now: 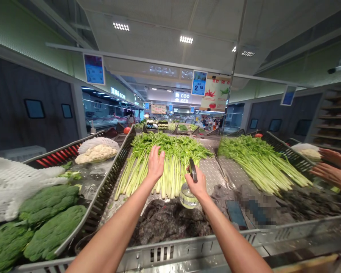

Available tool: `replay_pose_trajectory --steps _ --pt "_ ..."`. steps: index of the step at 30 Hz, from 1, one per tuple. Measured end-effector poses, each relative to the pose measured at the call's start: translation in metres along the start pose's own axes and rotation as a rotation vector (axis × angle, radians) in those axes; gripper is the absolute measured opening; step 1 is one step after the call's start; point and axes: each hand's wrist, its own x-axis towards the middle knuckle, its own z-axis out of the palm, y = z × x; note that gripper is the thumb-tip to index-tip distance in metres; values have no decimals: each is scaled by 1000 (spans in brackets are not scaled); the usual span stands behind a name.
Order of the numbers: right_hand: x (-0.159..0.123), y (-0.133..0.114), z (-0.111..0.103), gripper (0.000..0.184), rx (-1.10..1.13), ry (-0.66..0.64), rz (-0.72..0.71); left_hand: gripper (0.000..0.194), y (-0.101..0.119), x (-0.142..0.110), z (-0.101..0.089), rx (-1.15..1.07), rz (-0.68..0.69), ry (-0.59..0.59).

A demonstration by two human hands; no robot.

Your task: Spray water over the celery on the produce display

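Observation:
My left hand (155, 163) lies open, fingers stretched, on a pile of celery stalks (170, 159) laid on a perforated metal display tray (210, 170). My right hand (196, 184) is closed round a clear spray bottle (187, 198) with a dark trigger head, held just right of the celery's cut ends. A dark wet cloth (170, 223) lies in front of the pile, below both hands.
A second pile of greens (261, 161) lies to the right, where another person's two hands (333, 168) reach in. Broccoli (48, 220), white foam netting (14, 185) and cauliflower (96, 153) fill the left bins. A phone (235, 214) rests near the metal front rail (187, 250).

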Motion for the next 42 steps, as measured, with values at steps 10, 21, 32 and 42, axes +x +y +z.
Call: replay_pose_trajectory --steps 10,21,32,42 --pt "7 19 -14 17 -29 43 67 49 15 -11 22 -60 39 -58" --pt "11 32 -34 20 -80 125 129 48 7 -14 28 -44 39 -79" --pt "12 33 -32 24 -130 163 137 49 6 -9 19 -24 28 -49" --pt "10 40 -25 21 -147 126 164 47 -2 -4 12 -22 33 -19"
